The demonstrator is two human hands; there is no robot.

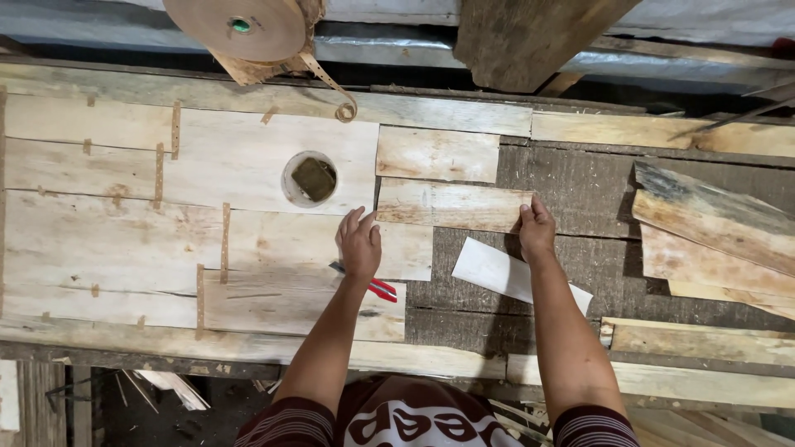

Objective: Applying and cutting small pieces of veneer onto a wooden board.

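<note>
A person's left hand (359,244) presses flat on joined veneer sheets (248,207) while the right hand (537,232) grips the end of a veneer strip (454,205). A red-handled cutter (377,287) lies at six o'clock of the left hand, a tape roll (236,26) at eleven.

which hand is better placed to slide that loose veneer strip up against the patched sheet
Right, probably: the right hand already grips the pale rectangular wood veneer strip at its end, while the left hand rests flat on the large taped veneer sheet.
</note>
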